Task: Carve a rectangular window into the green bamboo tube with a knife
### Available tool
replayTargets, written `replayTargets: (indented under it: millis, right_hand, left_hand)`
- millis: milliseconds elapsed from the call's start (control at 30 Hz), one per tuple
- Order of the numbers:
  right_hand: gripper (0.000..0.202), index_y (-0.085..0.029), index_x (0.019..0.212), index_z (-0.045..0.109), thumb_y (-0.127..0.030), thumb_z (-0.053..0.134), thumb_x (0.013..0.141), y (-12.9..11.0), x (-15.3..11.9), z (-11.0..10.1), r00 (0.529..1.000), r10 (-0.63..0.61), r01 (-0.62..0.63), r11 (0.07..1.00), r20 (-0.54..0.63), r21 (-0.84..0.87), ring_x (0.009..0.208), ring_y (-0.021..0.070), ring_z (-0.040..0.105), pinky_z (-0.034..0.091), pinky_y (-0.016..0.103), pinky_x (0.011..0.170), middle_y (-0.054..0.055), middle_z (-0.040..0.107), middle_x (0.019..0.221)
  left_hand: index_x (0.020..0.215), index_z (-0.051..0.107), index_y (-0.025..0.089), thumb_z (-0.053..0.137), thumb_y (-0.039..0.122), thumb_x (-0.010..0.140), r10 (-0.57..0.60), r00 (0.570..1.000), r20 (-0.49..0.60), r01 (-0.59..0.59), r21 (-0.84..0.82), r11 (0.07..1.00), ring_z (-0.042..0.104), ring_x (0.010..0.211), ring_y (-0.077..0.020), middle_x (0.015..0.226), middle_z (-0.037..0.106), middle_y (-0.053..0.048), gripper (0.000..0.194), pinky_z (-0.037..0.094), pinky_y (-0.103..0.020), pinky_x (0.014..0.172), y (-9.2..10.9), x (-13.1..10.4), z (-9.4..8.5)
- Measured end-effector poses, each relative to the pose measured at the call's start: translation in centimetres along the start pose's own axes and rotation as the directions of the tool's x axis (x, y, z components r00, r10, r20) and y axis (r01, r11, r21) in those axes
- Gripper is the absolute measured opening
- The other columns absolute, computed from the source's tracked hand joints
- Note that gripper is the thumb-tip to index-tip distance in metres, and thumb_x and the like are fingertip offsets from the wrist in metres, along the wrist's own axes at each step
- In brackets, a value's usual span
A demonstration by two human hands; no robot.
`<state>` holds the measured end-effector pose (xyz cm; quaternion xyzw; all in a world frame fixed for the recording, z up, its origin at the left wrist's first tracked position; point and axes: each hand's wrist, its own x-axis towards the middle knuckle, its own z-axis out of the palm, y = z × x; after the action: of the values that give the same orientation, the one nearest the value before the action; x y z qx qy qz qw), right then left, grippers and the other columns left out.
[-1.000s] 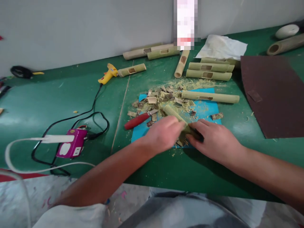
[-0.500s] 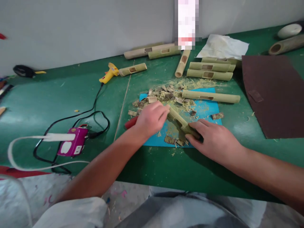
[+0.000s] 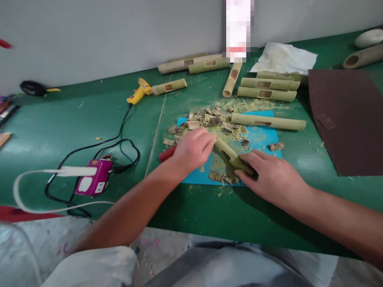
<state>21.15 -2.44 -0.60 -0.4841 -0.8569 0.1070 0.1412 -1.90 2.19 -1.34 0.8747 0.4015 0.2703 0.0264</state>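
Note:
A green bamboo tube [image 3: 236, 160] with a notch cut in its side slants above a blue sheet [image 3: 267, 137]. My left hand [image 3: 196, 146] is closed around its upper left end. At the lower right end, my right hand [image 3: 271, 171] grips the tube between thumb and fingers. Beside my left wrist a red handle-like object [image 3: 167, 153] shows, its other end hidden by the hand. Bamboo chips [image 3: 215, 175] and pale shavings [image 3: 206, 117] are scattered on the sheet. Just behind, a longer notched bamboo tube [image 3: 281, 122] lies across the sheet's far edge.
More notched bamboo tubes [image 3: 265, 93] lie toward the wall, some under white paper [image 3: 284, 57]. A yellow glue gun [image 3: 139, 91] rests at back left, its black cord near a purple power adapter [image 3: 93, 177]. A dark brown sheet [image 3: 347, 123] covers the right side.
The whole view has shifted slightly, with things appearing a little farther right. Both hands keep hold of the bamboo tube, which looks turned slightly.

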Motion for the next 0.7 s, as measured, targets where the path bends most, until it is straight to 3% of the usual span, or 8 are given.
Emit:
replayTargets:
  millis: [100, 233, 333, 467, 600, 700]
  right_hand:
    - [0.017, -0.018, 0.090, 0.066, -0.031, 0.055, 0.088, 0.04, 0.03, 0.02, 1.000, -0.004, 0.004, 1.000, 0.006, 0.002, 0.063, 0.0149, 0.057, 0.033, 0.029, 0.054, 0.005, 0.067, 0.084]
    - [0.018, -0.018, 0.092, 0.066, -0.032, 0.057, 0.088, 0.12, -0.03, 0.10, 1.000, -0.001, 0.001, 1.000, 0.007, -0.005, 0.065, 0.0154, 0.058, 0.033, 0.028, 0.055, 0.005, 0.067, 0.086]
    - [0.018, -0.017, 0.093, 0.066, -0.032, 0.057, 0.088, 0.13, -0.07, 0.18, 1.000, -0.009, 0.009, 1.000, 0.017, -0.011, 0.065, 0.0154, 0.058, 0.034, 0.029, 0.055, 0.006, 0.068, 0.088]
    - [0.018, -0.017, 0.093, 0.066, -0.032, 0.057, 0.088, 0.04, -0.03, 0.22, 1.000, 0.003, -0.003, 1.000, 0.005, -0.020, 0.065, 0.0161, 0.059, 0.034, 0.029, 0.055, 0.005, 0.068, 0.087]
    - [0.016, -0.018, 0.092, 0.066, -0.031, 0.057, 0.087, -0.03, -0.02, 0.09, 1.000, -0.002, 0.002, 1.000, 0.004, -0.024, 0.064, 0.0157, 0.058, 0.033, 0.029, 0.055, 0.005, 0.067, 0.087]
    - [0.016, -0.019, 0.093, 0.065, -0.031, 0.057, 0.087, -0.01, -0.03, 0.01, 1.000, -0.003, 0.003, 1.000, -0.002, -0.021, 0.065, 0.0154, 0.058, 0.033, 0.028, 0.055, 0.004, 0.067, 0.086]
  left_hand:
    - [0.088, 0.065, 0.014, 0.046, 0.022, 0.100, 0.045, 0.998, 0.051, -0.044, -0.022, 0.999, 0.058, 0.076, -0.0144, 0.081, 0.063, -0.005, 0.023, 0.050, -0.028, 0.073, -0.02, 0.01, 0.02]
    - [0.083, 0.064, 0.014, 0.045, 0.020, 0.100, -0.032, 0.999, -0.018, 0.033, 0.046, 0.998, 0.056, 0.073, -0.0147, 0.074, 0.059, -0.004, 0.026, 0.049, -0.028, 0.070, 0.26, -0.03, 0.09]
    - [0.088, 0.066, 0.013, 0.045, 0.020, 0.100, 0.058, 0.998, 0.033, -0.058, -0.020, 0.998, 0.058, 0.074, -0.0140, 0.076, 0.061, -0.004, 0.025, 0.050, -0.027, 0.072, 0.42, -0.14, 0.18]
    - [0.089, 0.066, 0.012, 0.050, 0.021, 0.098, -0.034, 0.997, -0.068, 0.034, 0.003, 0.999, 0.059, 0.075, -0.0142, 0.080, 0.062, -0.005, 0.021, 0.049, -0.027, 0.071, 0.02, -0.25, 0.15]
    - [0.092, 0.066, 0.012, 0.049, 0.021, 0.099, 0.035, 0.999, 0.015, -0.034, -0.044, 0.998, 0.060, 0.076, -0.0142, 0.079, 0.063, -0.004, 0.021, 0.050, -0.027, 0.074, 0.05, -0.30, -0.02]
    - [0.087, 0.066, 0.014, 0.049, 0.021, 0.099, -0.036, 0.999, -0.026, 0.037, 0.014, 0.999, 0.059, 0.076, -0.0147, 0.078, 0.062, -0.004, 0.023, 0.050, -0.028, 0.072, 0.22, -0.27, -0.19]
